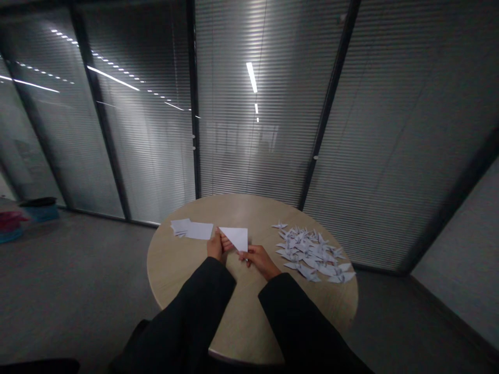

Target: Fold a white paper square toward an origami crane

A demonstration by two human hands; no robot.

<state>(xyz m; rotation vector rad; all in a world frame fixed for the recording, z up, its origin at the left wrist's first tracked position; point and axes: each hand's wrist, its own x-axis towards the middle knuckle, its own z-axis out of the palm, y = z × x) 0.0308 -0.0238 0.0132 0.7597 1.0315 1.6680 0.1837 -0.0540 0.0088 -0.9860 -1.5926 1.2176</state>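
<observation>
Between my two hands, just above the round table (249,311), is a sheet of white paper (238,237) folded into a triangle. My left hand (217,245) pinches its left corner, with fingers curled behind it. My right hand (260,259) grips the lower right corner between thumb and fingers. Left of my left hand lie loose white paper sheets (199,230), some overlapping in a small stack. To the right of my right hand spreads a pile of folded white paper cranes (307,251).
A glass partition with blinds (253,166) and dark frames stands behind the table. Bins with liners, one a blue bin (41,212), sit on the floor at the far left. A pale wall (463,254) rises at the right.
</observation>
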